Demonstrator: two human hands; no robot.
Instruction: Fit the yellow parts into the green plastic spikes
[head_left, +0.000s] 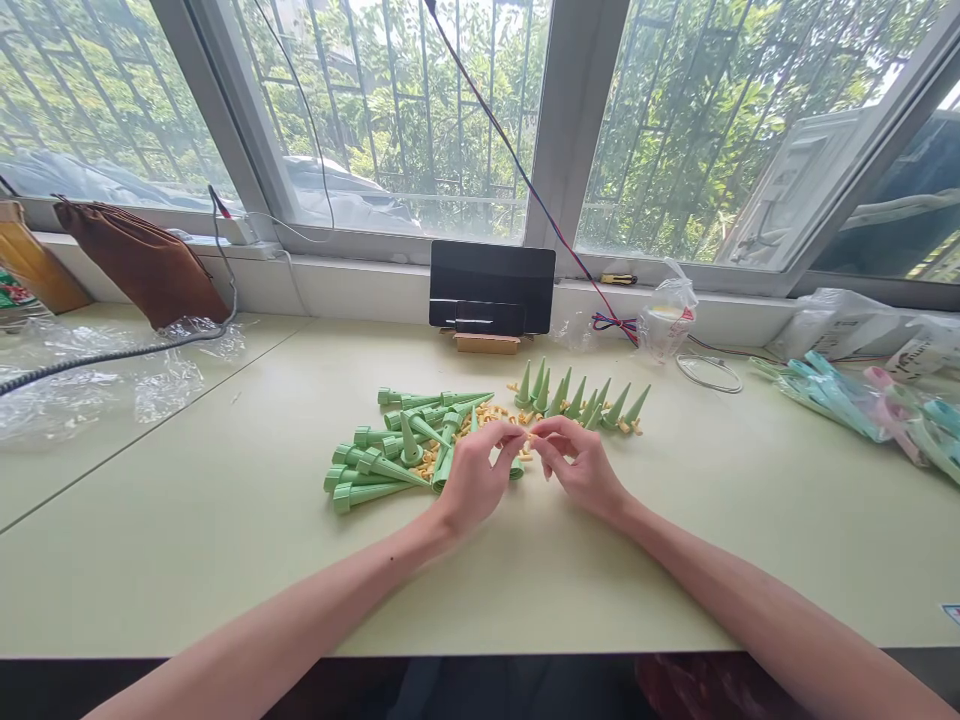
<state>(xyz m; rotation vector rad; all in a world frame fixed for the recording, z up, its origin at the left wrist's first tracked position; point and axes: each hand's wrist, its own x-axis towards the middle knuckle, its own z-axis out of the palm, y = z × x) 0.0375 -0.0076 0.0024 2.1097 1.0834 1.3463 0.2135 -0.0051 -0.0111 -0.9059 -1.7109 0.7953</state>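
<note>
My left hand point(484, 465) and my right hand point(581, 462) meet fingertip to fingertip over the table, both closed in a pinch. Between them is a small yellow piece point(530, 437), mostly hidden by the fingers. A heap of green plastic cone-shaped spikes point(382, 465) with ribbed caps lies left of my left hand. Many more small yellow pieces point(427, 462) are scattered among the spikes and behind my hands. Beyond my right hand, several green pointed cones point(576, 400) stand upright in a slanting row, with yellow pieces at their bases.
The pale table point(225, 560) runs up to the window wall. A black tablet point(493, 285) leans on a stand at the back. Clear plastic wrap point(165, 380) and a brown pouch point(142, 255) are at left. A bagged cup point(666, 320) and blue and pink plastic items point(847, 400) are at right.
</note>
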